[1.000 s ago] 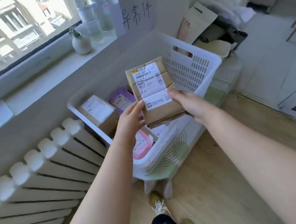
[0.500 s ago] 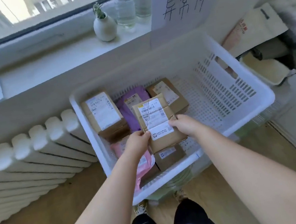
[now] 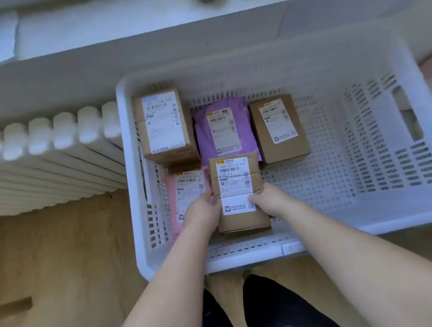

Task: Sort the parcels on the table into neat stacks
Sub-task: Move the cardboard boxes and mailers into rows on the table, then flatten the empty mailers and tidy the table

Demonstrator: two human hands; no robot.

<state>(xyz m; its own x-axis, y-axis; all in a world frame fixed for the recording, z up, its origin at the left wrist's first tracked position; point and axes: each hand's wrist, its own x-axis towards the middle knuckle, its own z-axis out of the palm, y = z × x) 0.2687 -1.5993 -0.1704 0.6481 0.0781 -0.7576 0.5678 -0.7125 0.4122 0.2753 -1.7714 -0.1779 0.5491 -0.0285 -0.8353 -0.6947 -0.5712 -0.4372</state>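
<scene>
The white basket (image 3: 388,221) surrounds your grip on all sides, and its near rim runs under both your forearms. The white radiator (image 3: 39,163) stands outside it, well off to the left of your hands. Beyond your left hand (image 3: 201,213), a tall cardboard box (image 3: 165,126) stands against the basket's left wall. A flatter brown box (image 3: 278,128) lies beyond your right hand (image 3: 271,199). The purple mailer (image 3: 224,131) lies between those two boxes, straight ahead of the grip. The pink mailer (image 3: 183,194) lies just left of the grip, partly under your left hand.

You hold the labelled cardboard parcel (image 3: 236,185) low inside the basket, label up. Each hand clasps one long side near the closer end, thumbs on top at the label's edges. Whether it touches anything beneath cannot be told.
</scene>
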